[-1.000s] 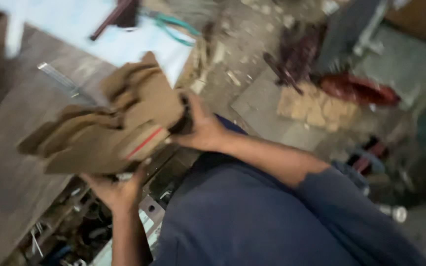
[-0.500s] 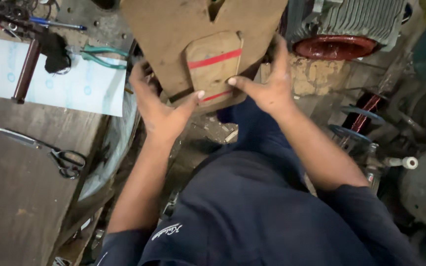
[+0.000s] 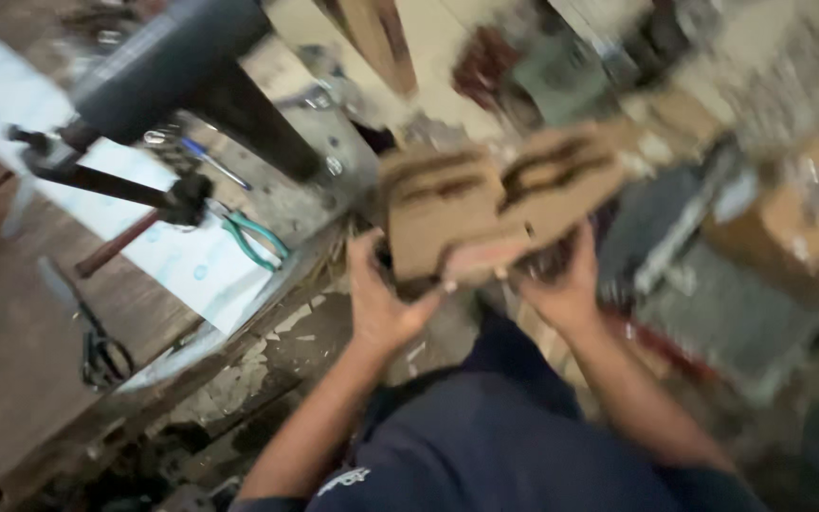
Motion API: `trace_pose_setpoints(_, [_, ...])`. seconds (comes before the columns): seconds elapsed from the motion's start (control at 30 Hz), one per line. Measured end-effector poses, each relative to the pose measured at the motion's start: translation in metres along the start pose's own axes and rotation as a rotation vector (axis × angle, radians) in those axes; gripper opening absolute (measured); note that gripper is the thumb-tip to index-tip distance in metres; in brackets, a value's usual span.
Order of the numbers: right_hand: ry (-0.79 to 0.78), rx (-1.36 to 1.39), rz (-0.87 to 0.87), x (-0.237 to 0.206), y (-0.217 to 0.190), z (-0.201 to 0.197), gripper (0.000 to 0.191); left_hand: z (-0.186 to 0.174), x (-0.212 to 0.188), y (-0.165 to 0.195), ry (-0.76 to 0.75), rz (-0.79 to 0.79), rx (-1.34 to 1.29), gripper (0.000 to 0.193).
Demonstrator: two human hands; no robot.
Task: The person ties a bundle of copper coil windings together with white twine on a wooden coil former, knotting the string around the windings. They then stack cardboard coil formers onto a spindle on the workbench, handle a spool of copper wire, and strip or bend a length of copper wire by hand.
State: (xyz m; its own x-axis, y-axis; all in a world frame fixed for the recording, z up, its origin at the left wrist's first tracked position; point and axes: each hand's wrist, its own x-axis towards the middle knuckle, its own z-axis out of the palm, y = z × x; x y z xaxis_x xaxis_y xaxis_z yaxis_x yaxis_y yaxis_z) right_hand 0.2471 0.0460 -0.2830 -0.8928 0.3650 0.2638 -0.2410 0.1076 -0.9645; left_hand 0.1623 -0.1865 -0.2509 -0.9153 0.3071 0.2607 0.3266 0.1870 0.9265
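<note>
A brown folded cardboard box (image 3: 485,204) is held up in front of me with both hands. My left hand (image 3: 381,303) grips its lower left edge. My right hand (image 3: 561,284) grips its lower right edge, fingers curled under the flap. The box is blurred by motion and its flaps show dark slots. My dark blue clothing (image 3: 514,446) fills the lower middle of the view.
A wooden workbench (image 3: 21,351) lies at left with a white sheet (image 3: 182,261), black scissors (image 3: 101,346), green-handled pliers (image 3: 258,242), a hammer (image 3: 135,232) and a dark machine post (image 3: 201,66). Grey metal machinery (image 3: 722,294) and clutter lie at right.
The cardboard box has come lower and farther away, tilted flatter. The view has swung, so the bench and tools sit nearer at left. Both hands keep their grip.
</note>
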Motion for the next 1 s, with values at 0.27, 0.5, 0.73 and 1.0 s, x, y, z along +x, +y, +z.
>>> trace_pose_setpoints(0.27, [-0.192,-0.278,0.046,0.082,-0.002,-0.051,0.089,0.046,0.030,0.041,0.254,0.202,0.250,0.090])
trace_pose_setpoints(0.5, [-0.231,0.050,0.150,0.081,0.036,-0.071,0.063,0.054,0.035,0.020,0.258,0.274,0.150,0.094])
trace_pose_setpoints(0.73, [-0.035,0.084,0.158,0.106,0.028,-0.099,0.054,0.085,0.067,-0.001,0.238,0.451,0.161,0.088])
trace_pose_setpoints(1.0, [-0.077,0.067,-0.161,0.225,0.000,-0.087,0.043,0.124,0.141,-0.018,0.307,0.448,0.196,0.070])
